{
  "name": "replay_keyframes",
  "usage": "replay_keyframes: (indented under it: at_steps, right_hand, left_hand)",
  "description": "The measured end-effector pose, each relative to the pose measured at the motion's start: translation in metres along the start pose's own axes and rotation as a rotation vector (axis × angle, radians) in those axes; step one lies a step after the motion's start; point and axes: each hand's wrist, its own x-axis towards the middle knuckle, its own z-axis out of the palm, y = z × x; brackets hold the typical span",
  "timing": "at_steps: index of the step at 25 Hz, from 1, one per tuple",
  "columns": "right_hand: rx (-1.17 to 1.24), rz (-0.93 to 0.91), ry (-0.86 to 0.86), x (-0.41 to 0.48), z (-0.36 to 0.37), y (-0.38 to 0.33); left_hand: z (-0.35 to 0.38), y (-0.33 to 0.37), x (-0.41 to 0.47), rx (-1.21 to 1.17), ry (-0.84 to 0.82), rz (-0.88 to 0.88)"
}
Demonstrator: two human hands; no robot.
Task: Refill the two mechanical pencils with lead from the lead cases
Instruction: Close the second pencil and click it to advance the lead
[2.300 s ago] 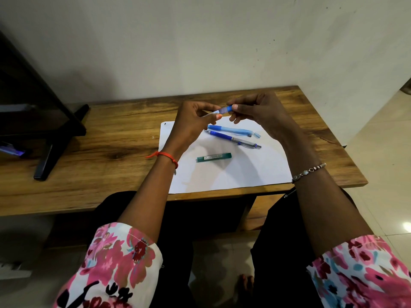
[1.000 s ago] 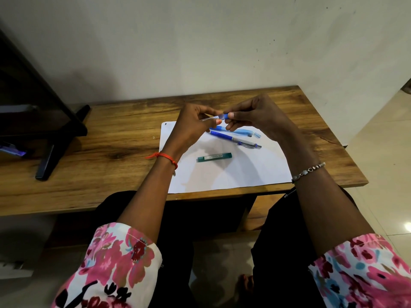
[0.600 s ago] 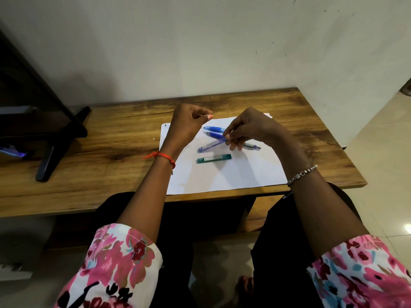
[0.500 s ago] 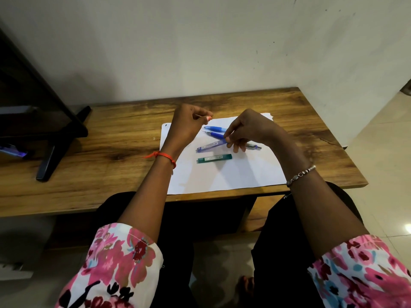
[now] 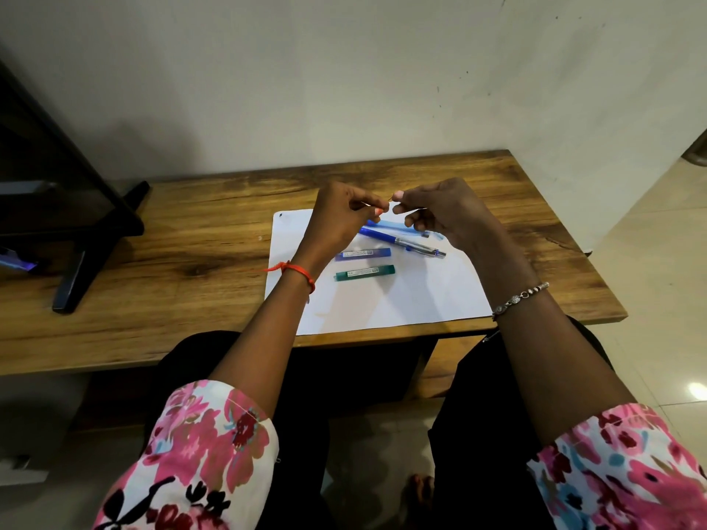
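Hands are hovering over the paper (image 5: 382, 304), fingertips nearly meeting. Left hand (image 5: 336, 219) fingers are pinching a thin lead (image 5: 388, 200); right hand (image 5: 443, 212) fingers are pinching its other end. Dark blue pencil (image 5: 401, 242) and light blue pencil (image 5: 398, 225) are lying under them on the table (image 5: 191, 242), blue case (image 5: 363, 253) and green case (image 5: 364, 272) just nearer.

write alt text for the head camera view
The left hand and right hand pinch what looks like a thin lead between them above a white paper on a wooden table. On the paper lie two blue mechanical pencils, a blue lead case and a green lead case.
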Motion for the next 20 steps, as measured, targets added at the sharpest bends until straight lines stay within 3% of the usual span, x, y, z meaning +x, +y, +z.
replay_keyframes:
  at_steps: [5,9,13,20]
  right_hand:
    - [0.029,-0.027,0.162,-0.001,-0.004,-0.004]
    - [0.043,-0.079,0.367,0.005,-0.015,-0.002]
    - [0.084,-0.107,0.413,0.005,-0.021,-0.002]
    - [0.073,-0.098,0.422,0.004,-0.022,-0.006]
  left_hand:
    - [0.008,-0.005,0.003,0.062,-0.002,0.04]
    - [0.018,-0.02,0.009,0.287,-0.048,0.113]
    - [0.027,-0.021,0.01,0.467,-0.194,0.149]
    - [0.029,-0.018,0.014,0.636,-0.157,0.259]
